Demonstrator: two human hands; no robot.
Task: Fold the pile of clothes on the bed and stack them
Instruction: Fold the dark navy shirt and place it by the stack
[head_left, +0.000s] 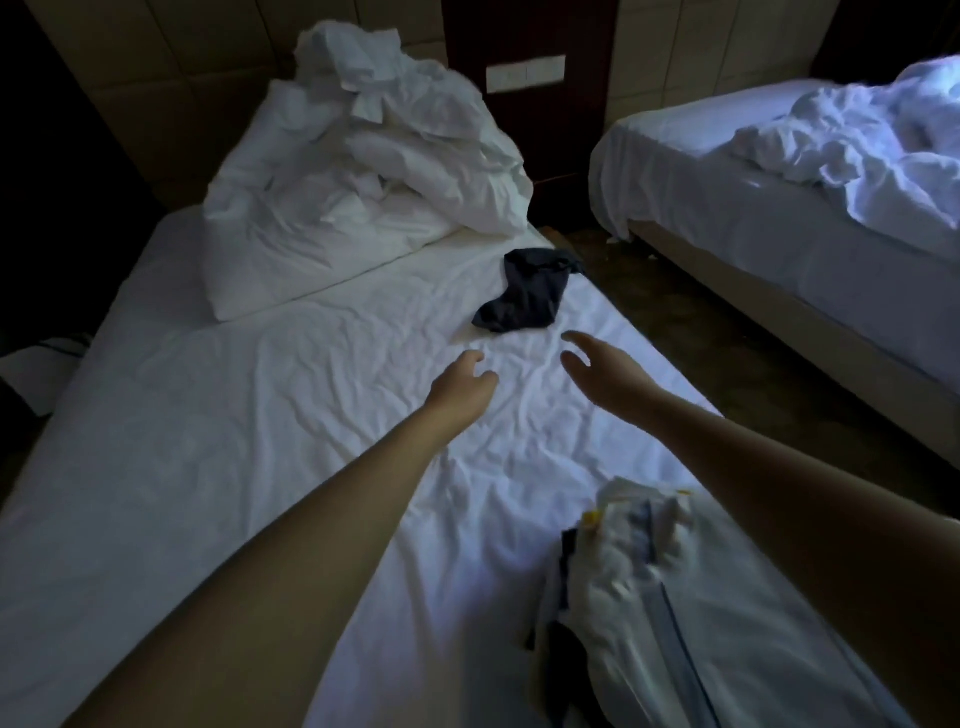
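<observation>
A dark crumpled garment lies near the right edge of the white bed. Both my arms stretch out over the sheet toward it. My left hand hovers just short of the garment with loosely curled fingers and holds nothing. My right hand is spread with straight fingers to the right of the left one, also holding nothing. A light-coloured pile of clothes with blue stripes and dark pieces lies on the bed at the lower right, under my right forearm.
A heap of white duvet and pillows fills the head of the bed. A second bed with rumpled white bedding stands to the right across a dark floor gap. A dark nightstand panel stands between the beds.
</observation>
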